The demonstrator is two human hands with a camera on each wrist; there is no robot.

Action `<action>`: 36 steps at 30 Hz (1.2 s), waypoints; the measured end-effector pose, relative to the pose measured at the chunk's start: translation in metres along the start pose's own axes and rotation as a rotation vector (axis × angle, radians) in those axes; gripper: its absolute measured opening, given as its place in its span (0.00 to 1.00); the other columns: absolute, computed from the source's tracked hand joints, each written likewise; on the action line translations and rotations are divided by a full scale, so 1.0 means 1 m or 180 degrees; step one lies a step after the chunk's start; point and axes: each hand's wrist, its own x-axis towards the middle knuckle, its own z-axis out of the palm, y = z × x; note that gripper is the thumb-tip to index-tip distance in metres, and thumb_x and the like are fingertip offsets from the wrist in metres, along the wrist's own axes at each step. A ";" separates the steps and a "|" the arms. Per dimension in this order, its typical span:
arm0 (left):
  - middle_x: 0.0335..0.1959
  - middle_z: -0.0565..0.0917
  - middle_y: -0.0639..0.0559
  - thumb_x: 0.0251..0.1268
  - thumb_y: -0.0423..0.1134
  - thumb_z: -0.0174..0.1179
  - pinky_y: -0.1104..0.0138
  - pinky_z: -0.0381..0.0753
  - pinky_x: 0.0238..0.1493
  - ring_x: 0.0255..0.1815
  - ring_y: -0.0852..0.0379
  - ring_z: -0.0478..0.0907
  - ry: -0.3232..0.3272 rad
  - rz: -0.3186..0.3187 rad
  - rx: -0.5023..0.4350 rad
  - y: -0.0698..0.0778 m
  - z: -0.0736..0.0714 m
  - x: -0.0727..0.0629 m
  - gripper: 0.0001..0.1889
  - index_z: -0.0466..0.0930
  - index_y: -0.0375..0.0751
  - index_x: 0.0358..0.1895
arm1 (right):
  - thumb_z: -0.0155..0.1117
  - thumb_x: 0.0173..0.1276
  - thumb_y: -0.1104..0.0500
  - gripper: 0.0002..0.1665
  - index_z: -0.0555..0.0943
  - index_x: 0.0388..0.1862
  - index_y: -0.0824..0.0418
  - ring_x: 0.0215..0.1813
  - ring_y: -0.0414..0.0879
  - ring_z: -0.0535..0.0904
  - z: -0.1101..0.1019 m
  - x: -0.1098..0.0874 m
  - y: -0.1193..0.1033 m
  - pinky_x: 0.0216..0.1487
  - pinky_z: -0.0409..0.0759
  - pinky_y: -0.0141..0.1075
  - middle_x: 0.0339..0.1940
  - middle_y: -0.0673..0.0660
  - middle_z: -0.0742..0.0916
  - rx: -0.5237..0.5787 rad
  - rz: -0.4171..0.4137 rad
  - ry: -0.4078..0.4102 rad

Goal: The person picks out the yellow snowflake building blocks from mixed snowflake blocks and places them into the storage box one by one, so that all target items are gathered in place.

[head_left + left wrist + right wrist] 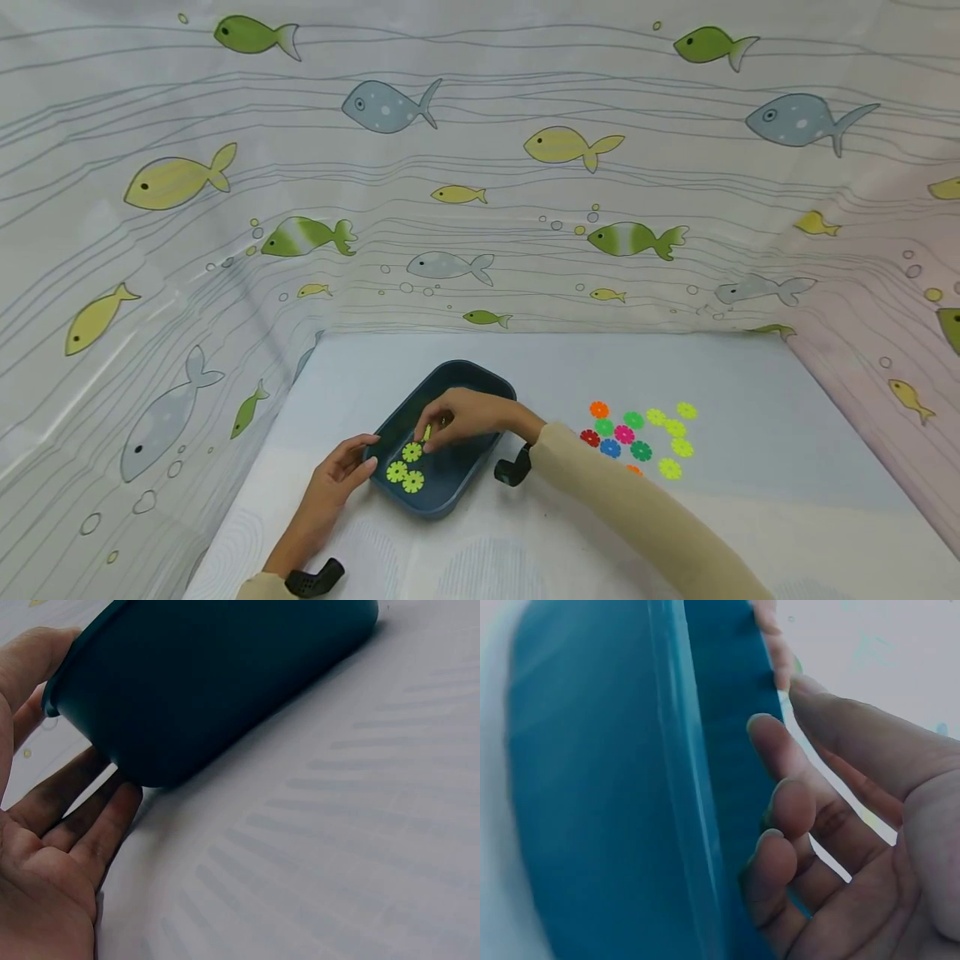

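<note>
A dark blue plastic tub [480, 392] stands on the table, with several yellow-green notched discs [412, 481] lying at its near left end. My left hand [336, 479] holds the tub's left corner. In the left wrist view, its thumb [45, 656] meets the rim while other fingers reach along the outer wall near the base. Over the inside of the tub, my right hand [463, 417] pinches a yellow-green disc [427, 432], seen nearly edge-on. In the right wrist view, the tub's wall [592, 787] fills the left side, beside curled fingers [791, 806].
To the right of the tub, loose notched discs in orange [599, 410], green [633, 420], pink [624, 434], blue [611, 448], red and yellow [670, 468] lie spread on the white table [780, 450]. The right forearm partly covers an orange one. Fish-printed sheeting [510, 242] encloses the table.
</note>
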 end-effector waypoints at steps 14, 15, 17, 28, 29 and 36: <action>0.72 0.69 0.45 0.74 0.44 0.64 0.75 0.75 0.58 0.64 0.68 0.72 0.0024 -0.0060 -0.0011 0.001 0.002 -0.001 0.27 0.71 0.45 0.72 | 0.70 0.73 0.52 0.09 0.86 0.50 0.44 0.38 0.56 0.82 -0.027 -0.063 0.007 0.35 0.82 0.47 0.39 0.49 0.89 0.0243 0.0173 0.0503; 0.72 0.69 0.45 0.74 0.44 0.64 0.75 0.75 0.58 0.64 0.68 0.73 0.0027 -0.0056 -0.0009 0.001 0.002 -0.001 0.27 0.71 0.45 0.72 | 0.70 0.73 0.52 0.09 0.86 0.50 0.44 0.40 0.60 0.82 -0.029 -0.068 0.008 0.36 0.82 0.50 0.39 0.49 0.89 0.0258 0.0192 0.0539; 0.72 0.69 0.45 0.74 0.44 0.64 0.75 0.76 0.58 0.64 0.68 0.73 0.0031 -0.0055 -0.0004 0.001 0.002 -0.001 0.27 0.71 0.45 0.72 | 0.70 0.73 0.52 0.09 0.86 0.50 0.44 0.41 0.65 0.81 -0.033 -0.077 0.011 0.37 0.81 0.56 0.40 0.50 0.89 0.0286 0.0220 0.0607; 0.71 0.70 0.45 0.75 0.43 0.63 0.74 0.77 0.58 0.64 0.66 0.74 0.0036 -0.0010 0.0029 -0.001 0.002 -0.002 0.26 0.71 0.45 0.72 | 0.69 0.74 0.52 0.12 0.87 0.51 0.53 0.43 0.72 0.79 -0.042 -0.126 0.033 0.37 0.83 0.52 0.42 0.55 0.88 0.0269 0.0392 0.0917; 0.71 0.70 0.45 0.75 0.43 0.63 0.74 0.77 0.58 0.64 0.66 0.74 0.0043 -0.0010 0.0034 -0.001 0.002 -0.002 0.26 0.71 0.45 0.72 | 0.69 0.74 0.51 0.12 0.87 0.52 0.54 0.42 0.72 0.78 -0.043 -0.130 0.035 0.37 0.83 0.55 0.41 0.54 0.88 0.0288 0.0415 0.0946; 0.71 0.70 0.45 0.75 0.44 0.63 0.75 0.76 0.57 0.63 0.68 0.74 0.0052 -0.0019 0.0080 0.000 0.003 -0.002 0.26 0.71 0.45 0.72 | 0.70 0.72 0.50 0.11 0.87 0.50 0.51 0.40 0.73 0.78 -0.047 -0.163 0.055 0.37 0.83 0.57 0.42 0.55 0.88 0.0345 0.0611 0.1143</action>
